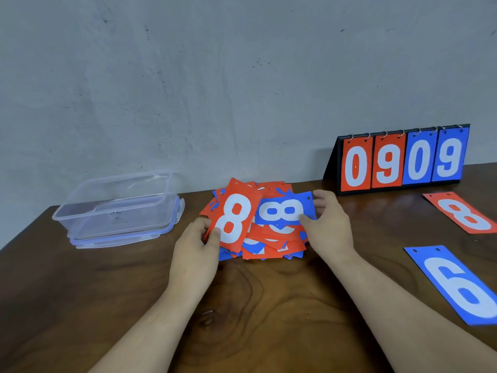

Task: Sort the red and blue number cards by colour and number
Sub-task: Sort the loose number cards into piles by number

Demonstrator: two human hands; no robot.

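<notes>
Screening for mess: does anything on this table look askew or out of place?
Nothing damaged. The card pile is a jumbled heap, red and blue mixed at all angles. The clear box sits on its own lid.

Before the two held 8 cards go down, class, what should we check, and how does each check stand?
1. Left hand grips held red 8: ok.
2. Right hand pinches blue 8: ok.
3. Laid red 8 at right, ready to match: ok.
4. Laid blue 8 to match: not ok, only blue 6 there.
5. Pile sorted: not ok, colours mixed.
6. Numbers buried in pile: cannot tell.
</notes>
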